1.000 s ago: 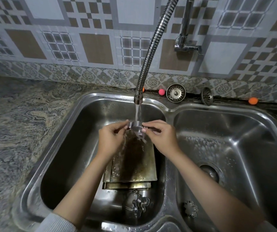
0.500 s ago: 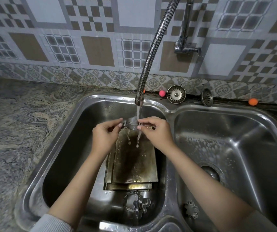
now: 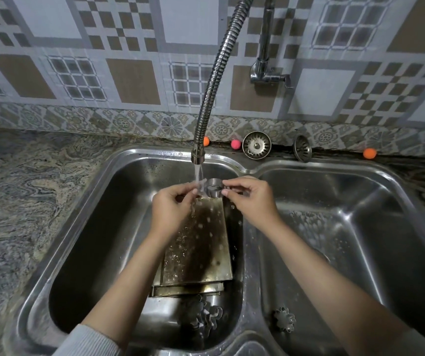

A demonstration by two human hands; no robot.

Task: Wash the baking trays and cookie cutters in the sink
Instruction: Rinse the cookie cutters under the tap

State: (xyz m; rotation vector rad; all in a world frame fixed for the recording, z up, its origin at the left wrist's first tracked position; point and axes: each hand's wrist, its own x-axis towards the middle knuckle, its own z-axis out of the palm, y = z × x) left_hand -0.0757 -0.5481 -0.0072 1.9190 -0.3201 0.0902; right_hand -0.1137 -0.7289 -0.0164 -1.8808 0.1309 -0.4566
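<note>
while water runs from the flexible tap hose (image 3: 212, 80) into the left basin (image 3: 98, 242) of the steel double sink, both hands hold a small round metal cookie cutter (image 3: 215, 189) up beside the stream. the right hand (image 3: 253, 199) pinches the cutter's rim between fingertips and thumb; the left hand (image 3: 171, 210) is curled at its other side, under the water, and whether its fingers actually grip the cutter cannot be told through the blur of the stream. under the hands, a stack of browned baking trays (image 3: 198, 247) lies on the left basin's floor, its far end hidden by the hands. just in front of the stack sits a clump of cookie cutters (image 3: 206, 316), their shapes hard to separate. the right basin (image 3: 360, 227) holds one flower-shaped cutter (image 3: 284, 319) near its front left corner, and foam around a drain mostly covered by the right forearm. two strainer plugs (image 3: 256, 145) stand on the back ledge.
</note>
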